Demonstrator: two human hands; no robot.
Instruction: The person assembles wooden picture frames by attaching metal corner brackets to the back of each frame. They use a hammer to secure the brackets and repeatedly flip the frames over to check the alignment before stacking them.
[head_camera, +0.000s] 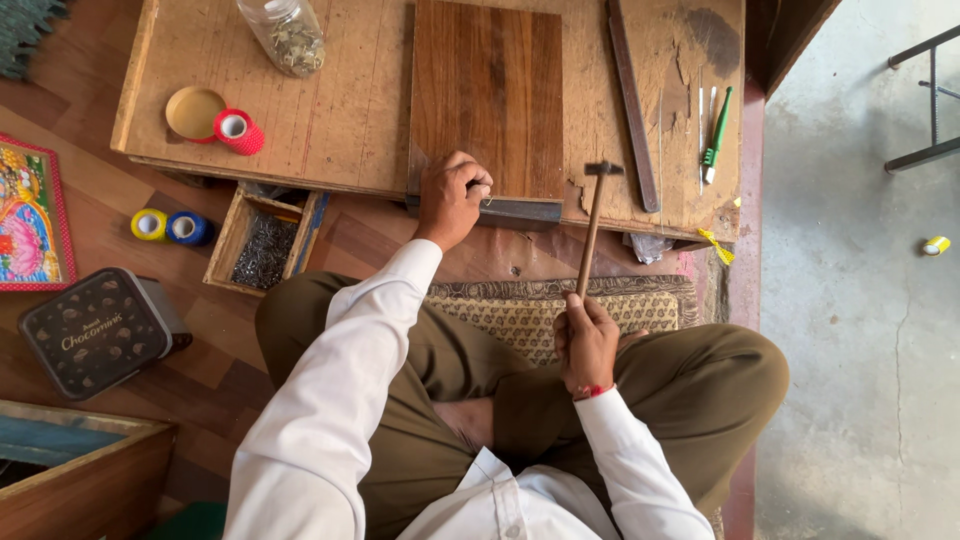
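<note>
Seated cross-legged at a low, worn wooden work board (330, 130). Left hand (452, 198) rests at the near edge of a dark brown rectangular wood panel (490, 95) lying flat on the board; thumb and forefinger are pinched together on something thin at the panel's edge, likely a small nail, too small to confirm. Right hand (586, 342) is closed around the lower end of the wooden handle of a small metal-headed hammer (596, 215), head raised above the panel's near right corner, just beside the left fingers.

Nearby: 1 open wooden box of small dark nails (264, 248) under the board's edge, 1 clear plastic jar of brass-coloured bits (285, 35), 1 red tape roll (238, 131), 1 green-handled tool (718, 135).

Risks, as judged: the hammer head hangs close to the pinching fingers, so a slightly off strike could hit them. A glancing blow could bend the pin or dent the panel edge. The panel looks unclamped; it may shift.
</note>
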